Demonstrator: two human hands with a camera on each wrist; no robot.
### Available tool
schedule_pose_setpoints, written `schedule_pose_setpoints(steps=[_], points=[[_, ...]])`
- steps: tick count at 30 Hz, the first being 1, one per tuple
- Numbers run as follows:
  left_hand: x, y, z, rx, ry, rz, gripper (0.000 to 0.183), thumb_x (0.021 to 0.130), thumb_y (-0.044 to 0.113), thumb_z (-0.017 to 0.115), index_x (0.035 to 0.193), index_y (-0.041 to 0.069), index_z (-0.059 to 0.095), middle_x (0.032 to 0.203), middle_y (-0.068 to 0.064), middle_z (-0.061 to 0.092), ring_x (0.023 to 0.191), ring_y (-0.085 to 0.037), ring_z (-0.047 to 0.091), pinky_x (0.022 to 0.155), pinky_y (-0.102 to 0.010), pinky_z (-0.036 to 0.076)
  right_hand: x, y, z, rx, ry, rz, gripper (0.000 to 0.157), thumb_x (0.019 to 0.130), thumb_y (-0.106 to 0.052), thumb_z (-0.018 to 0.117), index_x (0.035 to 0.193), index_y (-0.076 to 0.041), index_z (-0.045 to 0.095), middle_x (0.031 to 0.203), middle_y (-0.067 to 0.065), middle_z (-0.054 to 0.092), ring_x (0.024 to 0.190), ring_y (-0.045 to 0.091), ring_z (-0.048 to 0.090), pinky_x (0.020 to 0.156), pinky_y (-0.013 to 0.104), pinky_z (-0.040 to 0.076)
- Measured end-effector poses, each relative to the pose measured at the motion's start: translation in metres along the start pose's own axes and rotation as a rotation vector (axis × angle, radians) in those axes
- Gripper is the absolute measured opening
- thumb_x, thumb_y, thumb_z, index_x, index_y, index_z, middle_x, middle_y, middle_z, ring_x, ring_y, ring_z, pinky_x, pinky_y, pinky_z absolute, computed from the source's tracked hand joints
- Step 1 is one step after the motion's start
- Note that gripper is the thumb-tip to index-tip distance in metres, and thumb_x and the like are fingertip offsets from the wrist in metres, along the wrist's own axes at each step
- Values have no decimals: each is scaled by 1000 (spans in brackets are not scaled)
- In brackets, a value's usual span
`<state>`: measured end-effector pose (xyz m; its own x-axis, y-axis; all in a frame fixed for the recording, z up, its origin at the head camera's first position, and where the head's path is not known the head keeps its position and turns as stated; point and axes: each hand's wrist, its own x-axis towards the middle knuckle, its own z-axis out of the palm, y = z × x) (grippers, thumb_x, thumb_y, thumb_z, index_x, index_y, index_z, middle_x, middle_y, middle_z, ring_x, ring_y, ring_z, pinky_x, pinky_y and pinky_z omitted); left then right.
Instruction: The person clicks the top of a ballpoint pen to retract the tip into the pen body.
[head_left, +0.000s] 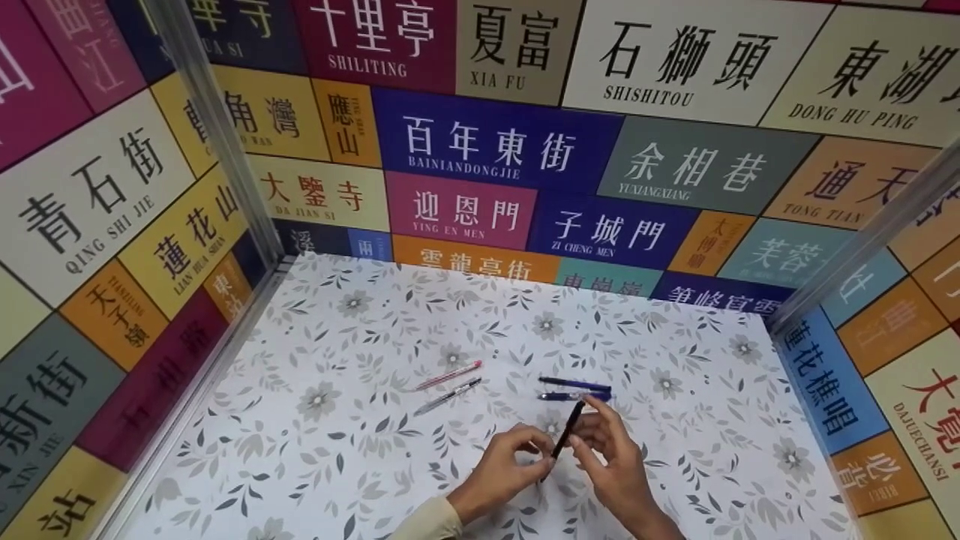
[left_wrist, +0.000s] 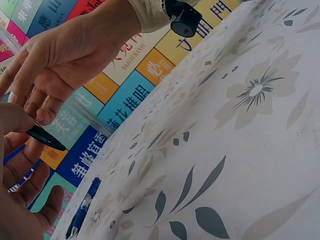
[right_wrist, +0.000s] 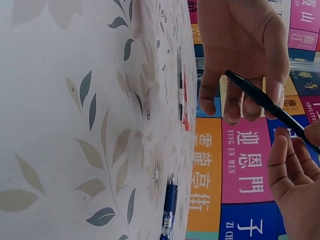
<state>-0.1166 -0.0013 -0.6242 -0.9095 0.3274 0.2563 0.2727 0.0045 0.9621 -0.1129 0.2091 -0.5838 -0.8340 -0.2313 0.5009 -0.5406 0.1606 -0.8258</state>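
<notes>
In the head view both hands are over the near part of the table around a slim black pen, which is tilted with its upper end away from me. My left hand pinches its lower part between thumb and fingers. The right hand holds the upper part, index fingertip by the top end and thumb against the barrel. In the right wrist view the black pen spans from the left hand to the right hand. One pen end sticks out past the left hand in the left wrist view.
Beyond the hands lie two blue pens, a darker one and one with a clear grip. Left of them are a red pen and a clear-barrelled black pen. Sign-printed panels enclose the flower-patterned tabletop.
</notes>
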Motion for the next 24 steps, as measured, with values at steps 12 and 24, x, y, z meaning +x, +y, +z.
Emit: schedule_pose_setpoints(steps=[12,24], points=[[-6,-4,-20,2,40,-14,9,99,9,81,107,12,79,111,-5,77,104,-14,70,100,-52,60,-4,2,-9,-20,-26,78,58,109,8,59,164,-4,44,117,21,68,91,26,74,71,30,63],[-16,-14,-38,47,81,3,10,97,4,80,104,10,79,108,-7,77,102,-18,70,96,-45,60,-10,5,-13,-37,-9,105,55,108,8,61,160,-3,48,117,14,69,90,25,74,71,29,62]])
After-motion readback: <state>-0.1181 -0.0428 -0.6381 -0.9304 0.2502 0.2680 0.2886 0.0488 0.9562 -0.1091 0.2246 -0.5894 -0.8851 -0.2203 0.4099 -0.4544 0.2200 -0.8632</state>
